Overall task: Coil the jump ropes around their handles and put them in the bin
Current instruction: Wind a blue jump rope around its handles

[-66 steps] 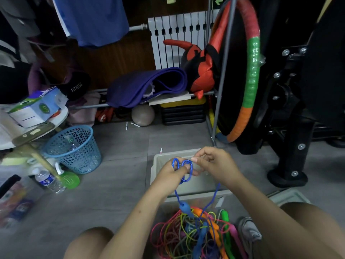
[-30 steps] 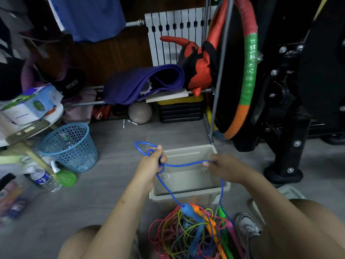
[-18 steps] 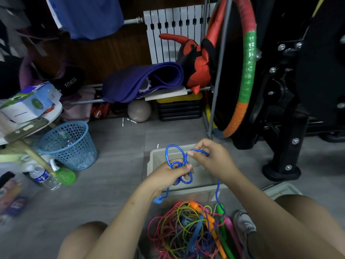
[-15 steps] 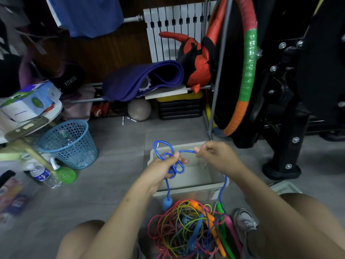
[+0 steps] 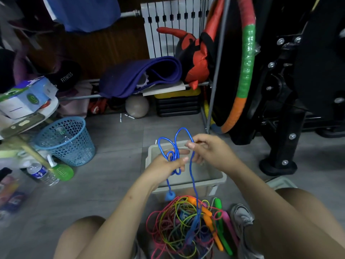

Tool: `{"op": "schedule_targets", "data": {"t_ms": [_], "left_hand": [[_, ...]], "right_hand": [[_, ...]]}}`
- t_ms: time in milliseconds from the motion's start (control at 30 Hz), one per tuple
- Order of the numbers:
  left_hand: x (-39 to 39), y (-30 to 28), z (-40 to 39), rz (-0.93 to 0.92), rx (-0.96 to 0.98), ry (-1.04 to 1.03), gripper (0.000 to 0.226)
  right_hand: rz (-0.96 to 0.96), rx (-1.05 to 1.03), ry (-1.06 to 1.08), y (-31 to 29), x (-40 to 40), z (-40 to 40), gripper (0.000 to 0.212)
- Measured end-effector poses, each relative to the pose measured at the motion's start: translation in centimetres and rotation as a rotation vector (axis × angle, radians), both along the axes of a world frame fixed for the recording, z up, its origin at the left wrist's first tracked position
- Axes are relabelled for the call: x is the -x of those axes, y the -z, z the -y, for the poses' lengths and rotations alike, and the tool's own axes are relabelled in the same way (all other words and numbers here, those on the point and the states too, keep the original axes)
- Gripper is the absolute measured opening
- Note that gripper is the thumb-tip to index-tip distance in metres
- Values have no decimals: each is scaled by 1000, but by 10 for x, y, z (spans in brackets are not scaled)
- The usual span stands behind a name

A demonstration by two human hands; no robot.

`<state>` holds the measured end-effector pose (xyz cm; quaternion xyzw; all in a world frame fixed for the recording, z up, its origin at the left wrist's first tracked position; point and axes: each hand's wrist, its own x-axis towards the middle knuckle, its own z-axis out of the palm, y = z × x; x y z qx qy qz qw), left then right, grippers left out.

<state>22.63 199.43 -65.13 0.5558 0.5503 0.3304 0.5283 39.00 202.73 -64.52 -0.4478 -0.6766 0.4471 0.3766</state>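
My left hand [image 5: 165, 166] grips several loops of a blue jump rope [image 5: 169, 144] above the beige bin [image 5: 214, 181]. My right hand [image 5: 209, 151] pinches the same rope at the top of a tall loop. One blue handle end [image 5: 169, 195] dangles below my left hand. The other strand runs down to a blue handle [image 5: 193, 226] in the tangled pile of coloured ropes [image 5: 179, 227] on the floor in front of me. Orange, green and pink handles [image 5: 217, 217] lie in that pile. The bin's inside looks bare.
A blue mesh wastebasket [image 5: 65, 140] stands to the left, with a water bottle [image 5: 42, 173] and a green brush beside it. A striped hoop [image 5: 244, 71] hangs on a grey rack pole [image 5: 216, 71]. Black gym equipment [image 5: 283, 118] is at right. My shoe [image 5: 241, 217] lies beside the pile.
My hands have come close again and a new tall loop stands above my left hand. The dangling blue handle end hangs lower, just over the pile.
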Motion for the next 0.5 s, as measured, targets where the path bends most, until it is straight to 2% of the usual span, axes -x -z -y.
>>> {"op": "schedule_targets", "data": {"t_ms": [67,133,200,300,400,467,500], "left_hand": [[-2,2,0,-34,-41,49,13],[-3,3,-1,-58,-56,56,3],[-3,3,-2,-44,-62,28,9],[-1,1,-6,67,0,-123,18],[6,-1,-10,212,50,-224,20],[12,-4,-12,265,45,-273,22],[17,-7,-14,324,36,-327,24]], "right_hand": [[-39,-27,36,-1,3,-2,11],[-72,-44,53,-2,3,-4,14],[-91,-69,70,0,4,-5,13],[-63,80,74,8,7,-5,15],[94,383,-129,17,13,6,44],[191,448,-286,19,14,15,50],[299,420,-344,20,11,17,47]]}}
